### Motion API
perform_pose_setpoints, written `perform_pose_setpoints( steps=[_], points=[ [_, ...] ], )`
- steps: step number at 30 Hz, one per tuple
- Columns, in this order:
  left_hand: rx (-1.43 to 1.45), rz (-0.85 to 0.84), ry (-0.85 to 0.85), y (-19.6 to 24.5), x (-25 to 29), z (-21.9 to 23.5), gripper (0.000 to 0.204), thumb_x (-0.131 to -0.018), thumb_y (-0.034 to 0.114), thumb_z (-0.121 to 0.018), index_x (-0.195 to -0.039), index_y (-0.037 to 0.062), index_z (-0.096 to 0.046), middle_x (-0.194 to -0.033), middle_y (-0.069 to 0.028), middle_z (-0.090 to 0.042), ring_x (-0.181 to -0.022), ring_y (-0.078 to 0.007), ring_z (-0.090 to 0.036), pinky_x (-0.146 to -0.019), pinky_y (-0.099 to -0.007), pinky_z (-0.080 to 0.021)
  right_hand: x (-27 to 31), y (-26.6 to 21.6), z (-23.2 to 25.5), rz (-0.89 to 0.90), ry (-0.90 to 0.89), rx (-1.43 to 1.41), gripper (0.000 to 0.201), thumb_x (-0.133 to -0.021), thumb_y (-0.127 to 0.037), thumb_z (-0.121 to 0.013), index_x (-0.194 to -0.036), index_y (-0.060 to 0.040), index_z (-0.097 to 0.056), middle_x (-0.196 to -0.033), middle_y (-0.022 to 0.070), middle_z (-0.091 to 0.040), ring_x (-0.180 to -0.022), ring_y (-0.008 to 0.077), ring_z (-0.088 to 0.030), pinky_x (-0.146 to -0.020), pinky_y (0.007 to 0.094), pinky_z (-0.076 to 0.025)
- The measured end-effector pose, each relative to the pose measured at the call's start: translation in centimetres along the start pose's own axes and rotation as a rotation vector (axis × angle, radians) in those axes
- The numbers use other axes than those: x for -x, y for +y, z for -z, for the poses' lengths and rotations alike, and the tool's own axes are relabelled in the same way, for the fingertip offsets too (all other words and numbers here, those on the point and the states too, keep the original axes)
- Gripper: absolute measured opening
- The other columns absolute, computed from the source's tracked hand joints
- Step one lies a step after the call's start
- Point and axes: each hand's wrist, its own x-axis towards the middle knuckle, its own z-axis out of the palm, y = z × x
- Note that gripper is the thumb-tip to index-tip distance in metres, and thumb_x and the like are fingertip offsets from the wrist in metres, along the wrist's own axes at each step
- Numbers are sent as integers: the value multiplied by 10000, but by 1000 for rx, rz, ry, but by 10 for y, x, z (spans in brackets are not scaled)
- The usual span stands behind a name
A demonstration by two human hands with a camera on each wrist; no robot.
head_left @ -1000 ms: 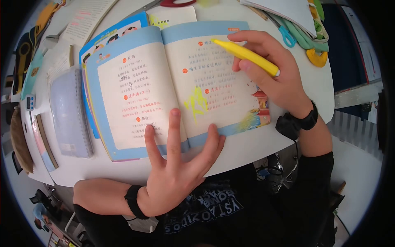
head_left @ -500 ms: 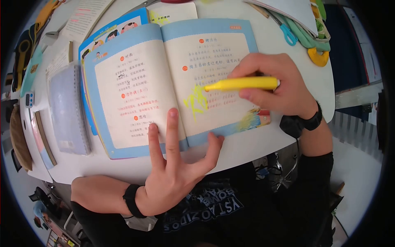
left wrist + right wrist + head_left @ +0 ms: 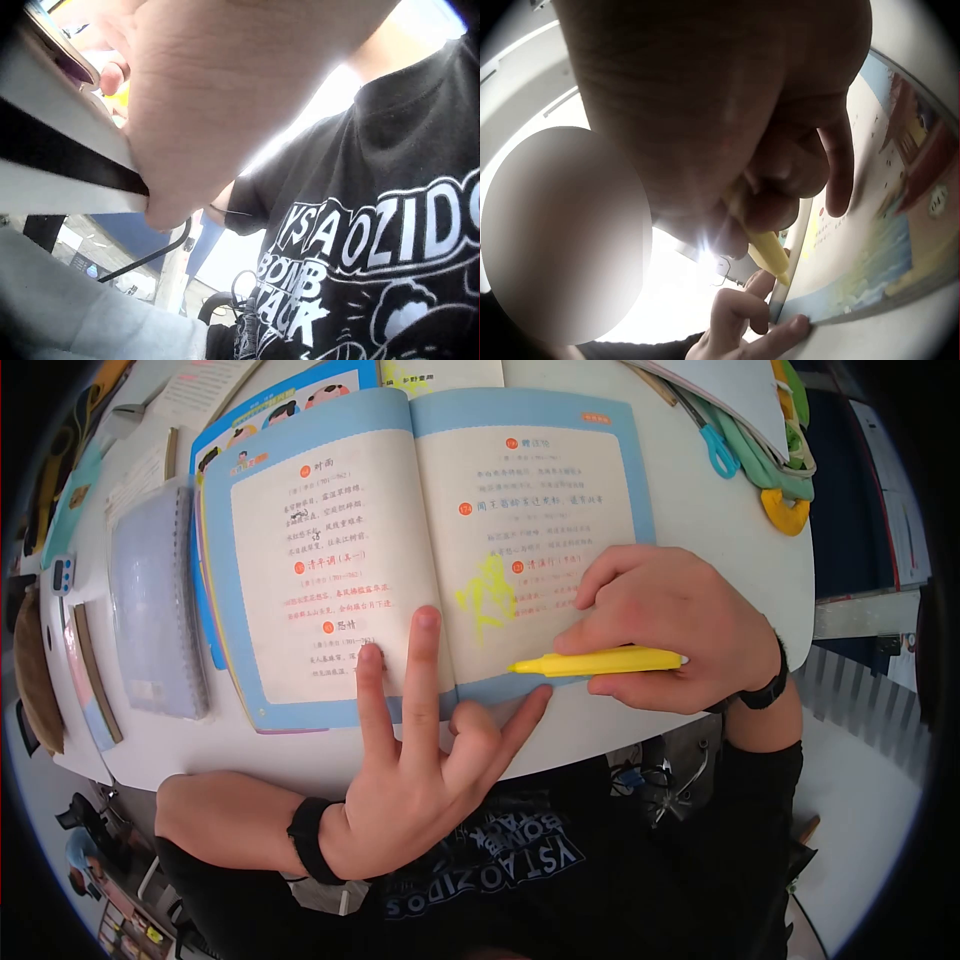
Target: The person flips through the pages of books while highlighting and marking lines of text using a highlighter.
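Note:
An open book [image 3: 628, 480] with blue-bordered pages and printed Chinese verses lies on the table. My right hand [image 3: 685, 625] pinches a yellow highlighter [image 3: 600, 662], its tip at the lower blue border of the right page. Bright yellow strokes [image 3: 488, 600] form a large character on that page, left and above the tip. My left hand [image 3: 415, 790] rests on the book's lower part, two straight fingers on the left page by the fold, its thumb reaching the right page's bottom edge. In the right wrist view the highlighter [image 3: 769, 251] slants down towards the left hand [image 3: 739, 330].
Under the open book sticks out a blue book [image 3: 300, 395] with cartoon children. A spiral notebook [image 3: 160, 610] in a clear cover lies to the left, with a small timer [image 3: 64, 574] beyond it. Blue-handled scissors [image 3: 718, 452] and a green pouch [image 3: 770, 475] are at the upper right.
My right hand has brought the highlighter from the top of the right page down past the yellow strokes to the lower border. The left hand stays on the book, one of its fingers now bent more.

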Motion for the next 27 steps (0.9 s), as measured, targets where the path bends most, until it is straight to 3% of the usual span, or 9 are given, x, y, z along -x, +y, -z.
perform_pose_setpoints(
  steps=[5,7,8,10,23,25,27],
  points=[
    [16,15,11,0,-5,3,683,-802,311,-683,-1482,323,-622,-1001,-127,-292,-1318,-645,-510,-966,-818,-438,-1,2,-1,30,20,20,302,-856,-133,-805,-1133,-49,-720,-995,79,-723,-840,319,-662,-769,386,-553],
    [73,66,19,1,-8,6,710,-821,97,-645,-1509,265,-592,-943,-90,-269,-1290,-544,-597,-921,-766,-526,2,5,-3,-11,27,51,315,-851,-130,-805,-1143,-50,-717,-986,73,-719,-834,324,-657,-760,390,-556],
    [81,67,12,2,-6,4,710,-821,97,-645,-1509,265,-592,-943,-90,-269,-1290,-544,-597,-921,-766,-526,2,4,-3,-17,24,43,315,-851,-130,-805,-1143,-50,-717,-986,73,-719,-834,324,-657,-760,390,-556],
    [6,10,1,0,-3,0,684,-790,285,-681,-1470,335,-631,-991,-124,-287,-1313,-638,-520,-968,-822,-429,0,1,0,-27,1,77,316,-841,-118,-806,-1137,-49,-719,-970,71,-713,-812,324,-654,-742,395,-557],
    [16,6,-29,0,-3,1,703,-751,288,-673,-1451,339,-651,-986,-127,-294,-1308,-638,-522,-966,-813,-432,5,4,5,18,-64,31,275,-818,-109,-809,-1075,-58,-727,-942,56,-723,-760,288,-667,-674,368,-549],
    [-21,4,33,0,-2,-4,687,-763,302,-675,-1449,333,-653,-993,-128,-302,-1304,-638,-524,-968,-814,-431,0,-1,9,-60,66,267,265,-819,-106,-804,-1068,-63,-726,-923,63,-730,-737,275,-677,-648,353,-538],
    [-20,4,31,0,-3,-4,679,-768,312,-678,-1447,333,-654,-995,-128,-305,-1302,-637,-526,-971,-813,-431,4,-2,9,-85,100,219,290,-785,-98,-802,-1066,-51,-746,-874,69,-712,-721,279,-671,-639,356,-525]
  ],
)
